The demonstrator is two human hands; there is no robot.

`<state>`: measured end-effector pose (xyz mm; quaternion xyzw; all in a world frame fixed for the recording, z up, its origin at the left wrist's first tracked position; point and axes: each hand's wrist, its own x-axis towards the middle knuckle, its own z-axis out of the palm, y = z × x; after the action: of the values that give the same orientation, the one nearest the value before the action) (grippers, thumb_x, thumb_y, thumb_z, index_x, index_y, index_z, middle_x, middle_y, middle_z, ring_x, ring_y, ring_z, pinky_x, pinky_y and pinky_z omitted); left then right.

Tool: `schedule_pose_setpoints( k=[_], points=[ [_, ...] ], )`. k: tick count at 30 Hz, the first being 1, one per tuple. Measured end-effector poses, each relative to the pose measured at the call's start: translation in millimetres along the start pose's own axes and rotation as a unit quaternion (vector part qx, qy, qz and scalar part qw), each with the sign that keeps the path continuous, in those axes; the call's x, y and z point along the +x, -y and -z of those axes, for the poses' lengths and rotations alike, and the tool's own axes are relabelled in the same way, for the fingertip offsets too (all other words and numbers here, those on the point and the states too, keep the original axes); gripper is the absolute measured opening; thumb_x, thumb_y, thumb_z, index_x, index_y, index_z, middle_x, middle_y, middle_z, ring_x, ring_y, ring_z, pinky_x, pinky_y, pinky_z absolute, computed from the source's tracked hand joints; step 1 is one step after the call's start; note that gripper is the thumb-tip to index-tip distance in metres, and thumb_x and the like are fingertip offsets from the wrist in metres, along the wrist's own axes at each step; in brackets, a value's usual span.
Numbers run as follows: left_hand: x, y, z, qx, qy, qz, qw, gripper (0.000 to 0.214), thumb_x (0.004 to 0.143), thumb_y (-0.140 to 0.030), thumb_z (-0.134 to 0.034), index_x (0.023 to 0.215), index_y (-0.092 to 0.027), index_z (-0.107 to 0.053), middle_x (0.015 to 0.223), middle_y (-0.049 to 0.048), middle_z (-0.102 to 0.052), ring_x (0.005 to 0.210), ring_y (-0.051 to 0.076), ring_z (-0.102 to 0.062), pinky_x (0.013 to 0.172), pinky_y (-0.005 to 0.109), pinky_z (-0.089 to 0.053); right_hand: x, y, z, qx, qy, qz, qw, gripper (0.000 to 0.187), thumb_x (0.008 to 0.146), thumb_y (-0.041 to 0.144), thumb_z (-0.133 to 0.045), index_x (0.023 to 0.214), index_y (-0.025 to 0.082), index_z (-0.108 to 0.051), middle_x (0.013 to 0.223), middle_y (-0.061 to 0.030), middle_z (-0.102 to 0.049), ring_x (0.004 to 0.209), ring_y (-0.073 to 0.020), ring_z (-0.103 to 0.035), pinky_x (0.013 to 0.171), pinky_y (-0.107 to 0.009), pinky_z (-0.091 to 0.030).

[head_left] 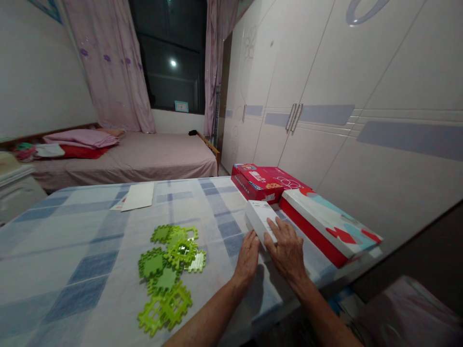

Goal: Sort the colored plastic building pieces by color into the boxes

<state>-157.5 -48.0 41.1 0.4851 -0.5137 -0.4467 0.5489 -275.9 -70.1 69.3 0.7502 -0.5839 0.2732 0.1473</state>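
A slim white box (258, 212) lies lengthwise on the table, right of the middle. My right hand (287, 250) rests over its near part, fingers spread and slightly bent on the top. At the box's near left corner is my left hand (249, 255), with its fingers stretched out and close together; whether they press on the box is hard to tell. Left of my hands lies a loose pile of green toothed plastic pieces (168, 277), some solid and some with open centres.
Behind the white box is a red box (267, 180); a long red-and-white box (329, 224) lies to its right, near the table edge. White card or paper (139, 196) lies far left on the checked tablecloth (90, 270). Wardrobe doors (314, 86) rise at the right, and a bed (159, 152) stands beyond.
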Motion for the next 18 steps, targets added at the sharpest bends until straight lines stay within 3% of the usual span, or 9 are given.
schedule_pose_setpoints(
  k=[7,11,14,18],
  points=[
    [-4.6,-0.5,-0.3,0.012,0.000,0.006,1.000,0.050,0.089,-0.037,-0.036,0.130,-0.013,-0.052,0.143,0.0133,-0.045,0.135,0.022,-0.037,0.117,0.035,-0.019,4.8,-11.7,-4.5,0.019,0.015,-0.001,1.000,0.041,0.092,0.034,-0.040,0.128,0.022,-0.057,0.134,-0.0109,-0.053,0.121,-0.0269,-0.047,0.088,-0.041,-0.043],
    [-9.0,-1.6,-1.3,-0.029,-0.034,0.075,0.996,0.053,0.089,-0.041,-0.040,0.133,-0.013,-0.048,0.144,0.0125,-0.043,0.135,0.022,-0.037,0.114,0.035,-0.025,13.9,-25.3,16.6,0.123,-0.057,-0.047,0.990,0.049,0.092,0.040,-0.034,0.130,0.016,-0.055,0.135,-0.0135,-0.052,0.123,-0.0262,-0.047,0.098,-0.044,-0.040],
    [-13.9,-12.0,1.5,-0.081,-0.045,0.121,0.988,0.057,0.088,-0.044,-0.042,0.137,-0.013,-0.044,0.145,0.0131,-0.042,0.132,0.024,-0.040,0.109,0.037,-0.033,17.6,-27.7,46.7,0.272,-0.109,-0.121,0.948,0.054,0.090,0.048,-0.036,0.127,0.015,-0.057,0.130,-0.0125,-0.057,0.121,-0.0266,-0.050,0.104,-0.043,-0.037],
    [-18.3,-36.9,14.0,-0.174,-0.037,0.126,0.976,0.067,0.083,-0.055,-0.051,0.137,-0.015,-0.043,0.148,0.0132,-0.037,0.130,0.026,-0.043,0.103,0.039,-0.040,13.8,-5.7,72.8,0.474,-0.025,-0.192,0.859,0.059,0.091,0.053,-0.029,0.124,0.014,-0.059,0.116,-0.0122,-0.065,0.109,-0.0273,-0.058,0.094,-0.041,-0.045]
  ],
)
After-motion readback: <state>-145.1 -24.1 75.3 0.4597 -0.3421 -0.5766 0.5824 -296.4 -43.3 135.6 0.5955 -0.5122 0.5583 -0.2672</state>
